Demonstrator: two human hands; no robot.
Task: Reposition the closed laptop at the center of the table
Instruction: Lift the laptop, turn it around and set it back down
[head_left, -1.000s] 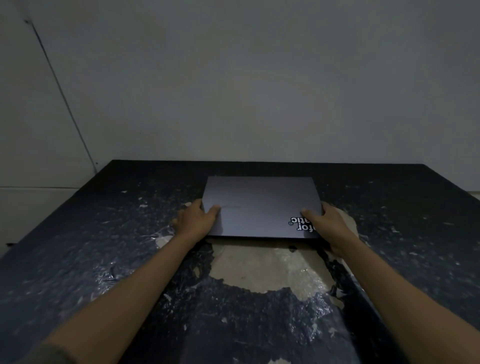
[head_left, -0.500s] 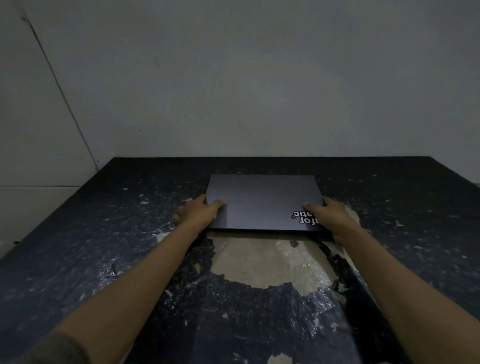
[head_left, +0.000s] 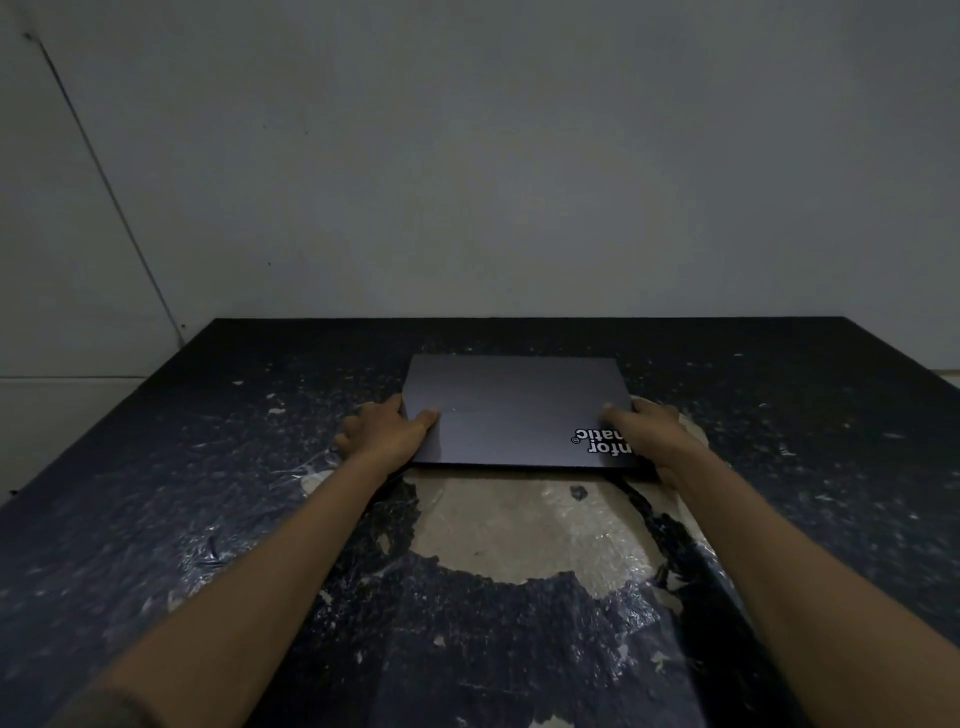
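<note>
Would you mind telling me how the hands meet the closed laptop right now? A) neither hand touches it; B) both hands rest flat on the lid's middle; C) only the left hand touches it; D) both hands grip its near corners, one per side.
D: the left hand and right hand each clasp a near corner of the laptop, thumbs on the lid.

We've got a smooth, matt dark laptop (head_left: 511, 408) on a table (head_left: 208, 493) with black, flaking coating under glossy crinkled plastic film.
</note>
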